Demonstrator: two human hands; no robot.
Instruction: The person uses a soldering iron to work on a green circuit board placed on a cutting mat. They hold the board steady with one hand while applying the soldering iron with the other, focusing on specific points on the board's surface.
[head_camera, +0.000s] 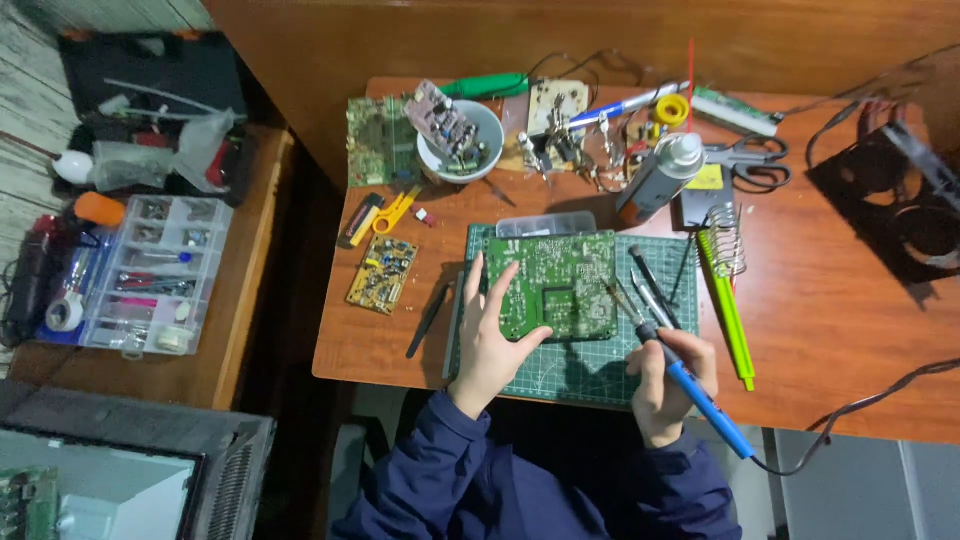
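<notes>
— On the green cutting mat (600, 375) at the near edge of the wooden counter (850, 330), we see a green circuit board (550, 285) lying flat. What do we make of the hands?

— Our left hand (490, 345) lies open on the board's left edge, fingers spread, thumb on its near edge; its grip is apart, only pressing. Our right hand (665, 385) has its grip clamped on a blue soldering iron (700, 395), the tip pointing at the board's right side.

— And packages or labels?

— We see a grey spray can (660, 175) with a white cap lying tilted behind the mat, just beside a yellow label on a dark stand (705, 195). A clear plastic box (545, 224) touches the mat's far edge.

— What else lies around?

— A white bowl (462, 140) of parts stands further back, a small yellow board (382, 273) to the left of the mat, scissors (750, 160) and a roll of yellow tape (672, 108) at the back, a green tool (730, 310) to the right of the mat. Nothing stands between our hands and the board.

— And the room?

— To the left, on a lower wooden table (240, 300), we see a clear compartment case (150, 275) and a black case (150, 75).
</notes>
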